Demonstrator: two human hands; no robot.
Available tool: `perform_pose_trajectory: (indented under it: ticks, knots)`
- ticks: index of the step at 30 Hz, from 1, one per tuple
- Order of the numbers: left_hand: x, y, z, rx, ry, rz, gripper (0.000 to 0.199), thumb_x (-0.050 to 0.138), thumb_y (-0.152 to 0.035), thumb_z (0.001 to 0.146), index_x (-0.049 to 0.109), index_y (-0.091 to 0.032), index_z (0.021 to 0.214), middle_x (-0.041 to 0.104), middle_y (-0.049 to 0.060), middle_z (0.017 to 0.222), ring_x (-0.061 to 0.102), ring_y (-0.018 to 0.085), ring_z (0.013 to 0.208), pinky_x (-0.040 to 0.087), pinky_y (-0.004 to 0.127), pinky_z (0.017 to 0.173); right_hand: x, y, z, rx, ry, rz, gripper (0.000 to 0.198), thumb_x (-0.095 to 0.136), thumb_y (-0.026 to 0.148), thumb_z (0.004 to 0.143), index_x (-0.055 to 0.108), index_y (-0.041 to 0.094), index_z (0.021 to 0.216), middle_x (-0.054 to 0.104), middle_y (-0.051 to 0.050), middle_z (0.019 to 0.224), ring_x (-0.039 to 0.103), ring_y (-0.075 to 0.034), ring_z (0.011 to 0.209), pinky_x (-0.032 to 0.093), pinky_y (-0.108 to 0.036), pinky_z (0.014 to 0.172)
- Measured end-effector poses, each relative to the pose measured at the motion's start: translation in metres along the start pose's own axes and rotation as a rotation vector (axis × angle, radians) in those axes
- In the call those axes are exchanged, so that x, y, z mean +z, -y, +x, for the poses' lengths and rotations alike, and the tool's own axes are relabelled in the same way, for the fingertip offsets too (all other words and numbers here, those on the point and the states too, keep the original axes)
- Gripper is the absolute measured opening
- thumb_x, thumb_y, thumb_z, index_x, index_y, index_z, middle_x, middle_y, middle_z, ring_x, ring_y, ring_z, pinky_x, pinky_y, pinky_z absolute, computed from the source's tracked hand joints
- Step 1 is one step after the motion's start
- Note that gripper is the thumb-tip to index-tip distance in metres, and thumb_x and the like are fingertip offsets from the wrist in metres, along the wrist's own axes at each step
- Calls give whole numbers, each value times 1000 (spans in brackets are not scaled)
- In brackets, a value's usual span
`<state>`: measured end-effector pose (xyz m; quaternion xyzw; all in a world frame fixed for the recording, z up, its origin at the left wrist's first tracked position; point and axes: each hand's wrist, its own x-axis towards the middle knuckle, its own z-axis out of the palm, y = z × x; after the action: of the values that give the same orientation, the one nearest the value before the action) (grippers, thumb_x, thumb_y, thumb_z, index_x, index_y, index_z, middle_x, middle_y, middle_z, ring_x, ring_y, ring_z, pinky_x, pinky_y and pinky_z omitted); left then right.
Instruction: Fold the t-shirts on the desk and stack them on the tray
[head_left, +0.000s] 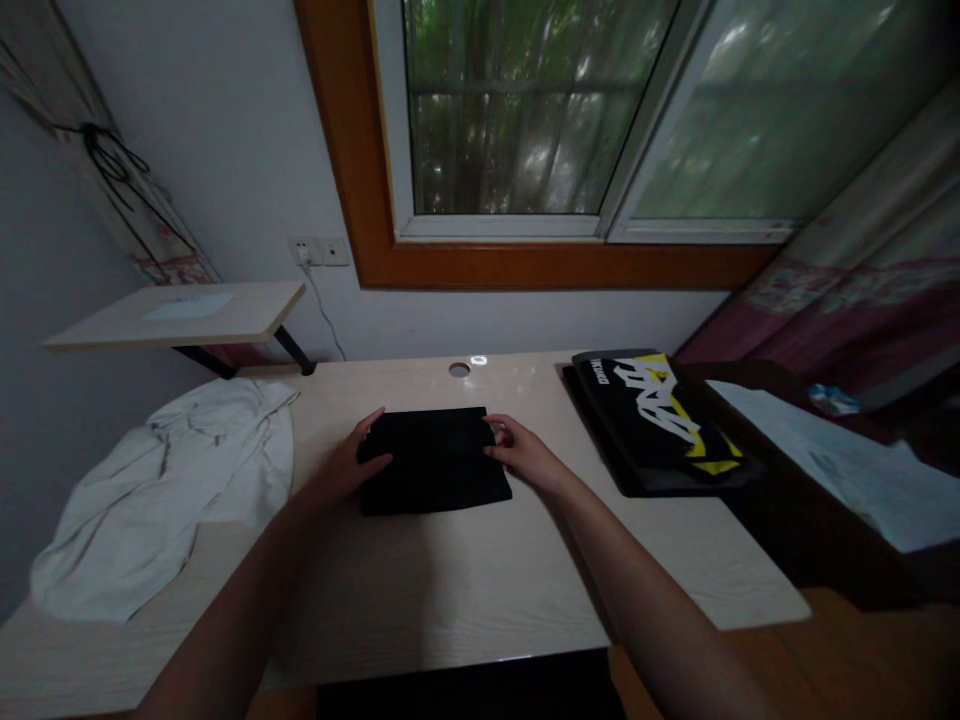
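A flat black folded cloth (439,465), roughly rectangular, lies in the middle of the desk. My left hand (354,462) grips its left edge, thumb on top and fingers along the upper left corner. On the opposite side, my right hand (521,455) pinches the right edge near the upper corner, its fingers curled. The fingertips under the cloth are hidden. What kind of garment the cloth is, I cannot tell.
Crumpled white cloth (202,470) spreads over the desk's left side, below a raised shelf (247,318). Folded black clothing with white and yellow print (652,420) is stacked at the right. A round cable hole (459,370) sits near the desk's back edge, under the window.
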<state>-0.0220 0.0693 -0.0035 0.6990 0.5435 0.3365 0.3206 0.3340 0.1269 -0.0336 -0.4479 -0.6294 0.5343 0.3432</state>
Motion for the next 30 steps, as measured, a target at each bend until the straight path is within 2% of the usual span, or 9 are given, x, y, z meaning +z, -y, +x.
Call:
perform_pose_trajectory:
  ticks: [3,7,10,13,18,23,30]
  knots:
    - [2,3,-4,1,-26,-7,76,63,-47,88,34,-23,155,53,14,148,57,32,130,48,49,106,0,4,-3,-34,3,-62,54,66,25,75,56,24,128,55,5,82,51,-12,65,40,-25,60]
    - [2,3,-12,-42,32,-33,72,59,-45,92,33,-25,156,68,9,120,68,25,102,55,41,88,0,13,-8,-69,-7,-183,52,60,17,71,60,23,122,58,4,82,53,-14,73,42,-27,68]
    - [0,2,-14,-32,57,79,64,58,-45,93,43,-26,152,69,3,97,65,20,83,53,36,79,-1,19,-11,-82,46,-193,48,58,16,70,62,21,117,63,2,89,57,-16,79,44,-29,75]
    - [-1,-1,-15,-15,45,154,59,54,-45,95,46,-27,150,65,0,83,60,17,73,50,33,74,0,23,-13,-101,81,-187,46,57,16,71,63,21,117,67,-1,94,60,-19,86,46,-31,80]
    - [1,-4,-17,6,-36,222,52,50,-46,96,54,-26,144,68,2,85,62,19,75,51,34,77,0,26,-15,-103,73,-211,40,59,22,78,64,22,118,68,-2,97,61,-21,89,48,-34,81]
    - [1,-4,-16,32,-71,218,46,50,-44,96,60,-26,137,73,5,99,67,22,91,52,38,89,0,21,-13,-126,49,-225,33,61,32,86,64,22,117,68,-3,98,61,-20,87,48,-33,79]
    - [1,0,-16,32,-57,264,47,50,-43,96,60,-25,137,72,3,93,64,18,77,51,33,77,2,21,-13,-137,35,-239,32,61,39,89,64,21,115,68,-3,98,62,-20,86,48,-34,81]
